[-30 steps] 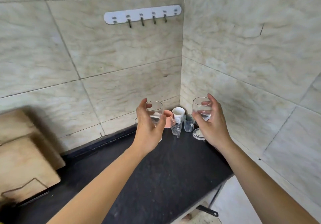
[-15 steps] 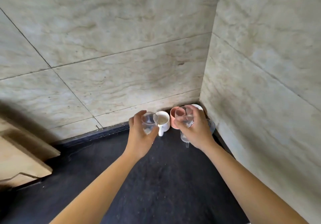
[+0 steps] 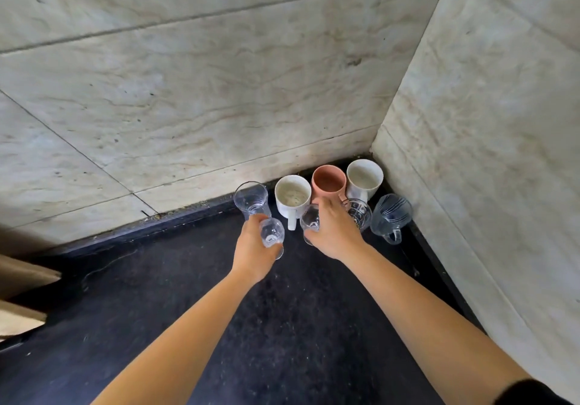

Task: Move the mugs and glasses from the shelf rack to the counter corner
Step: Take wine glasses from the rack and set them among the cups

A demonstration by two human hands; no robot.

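My left hand point(image 3: 252, 252) grips a clear stemmed glass point(image 3: 272, 235) low over the black counter point(image 3: 282, 326). My right hand point(image 3: 334, 232) grips a second clear glass point(image 3: 310, 221) just right of it. Behind them in the corner stand a white mug point(image 3: 292, 199), a pink mug point(image 3: 328, 181) and another white mug point(image 3: 364, 177). A clear tumbler point(image 3: 251, 200) stands left of the mugs. A patterned glass point(image 3: 359, 213) and a clear handled glass mug point(image 3: 390, 216) stand at the right, by the wall.
Marble-tiled walls point(image 3: 188, 90) meet at the corner behind the mugs. A wooden board point(image 3: 22, 294) pokes in at the left edge. The shelf rack is out of view.
My view has tipped down and moved closer to the corner. Both hands have lowered their glasses toward the counter in front of the mugs.
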